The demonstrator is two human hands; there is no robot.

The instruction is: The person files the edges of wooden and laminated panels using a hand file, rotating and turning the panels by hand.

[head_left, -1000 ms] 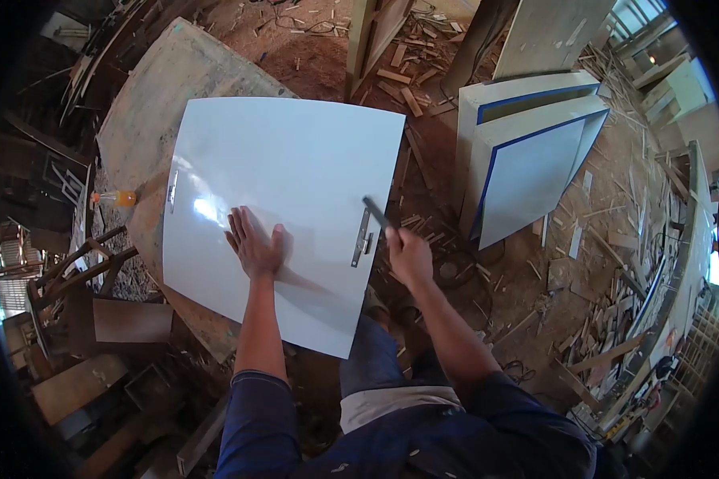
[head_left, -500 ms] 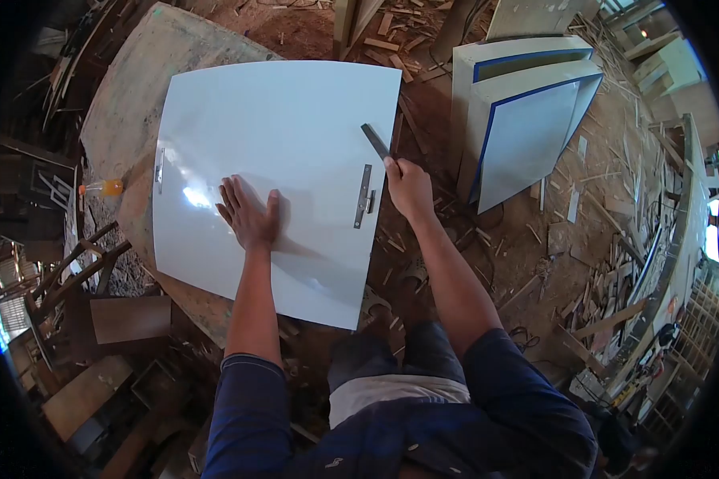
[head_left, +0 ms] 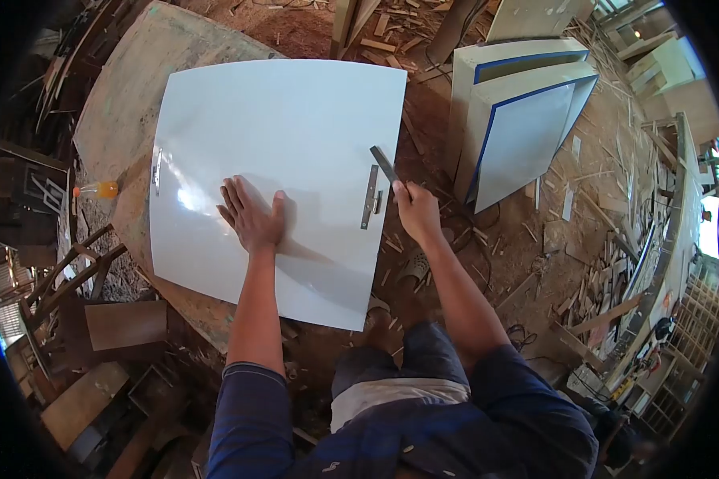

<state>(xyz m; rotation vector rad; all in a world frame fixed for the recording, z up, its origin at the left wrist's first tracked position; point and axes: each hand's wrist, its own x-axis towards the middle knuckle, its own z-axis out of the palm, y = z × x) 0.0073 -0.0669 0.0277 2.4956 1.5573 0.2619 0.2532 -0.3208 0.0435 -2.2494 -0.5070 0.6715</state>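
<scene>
A large white panel (head_left: 295, 120) lies on a worn board (head_left: 124, 104). My left hand (head_left: 253, 214) rests on it, palm down with fingers spread. My right hand (head_left: 415, 211) is closed around a dark flat tool (head_left: 383, 164), which extends up and left over the panel's right edge. Just beneath the tool, a metal hinge (head_left: 370, 198) sits near that edge. Another hinge (head_left: 157, 172) is at the panel's left edge. Whether the tool touches the panel or hinge, I cannot tell.
Two white box-like pieces with blue edges (head_left: 523, 136) stand at the right. An orange bottle (head_left: 97, 190) lies left of the panel. Wooden frames (head_left: 80, 255) stand at the lower left. Wood scraps (head_left: 567, 199) litter the floor.
The view has shifted, so the panel appears higher than a second ago. Over the last half second, my right hand and the tool have come down slightly towards the right hinge. My left hand stays flat.
</scene>
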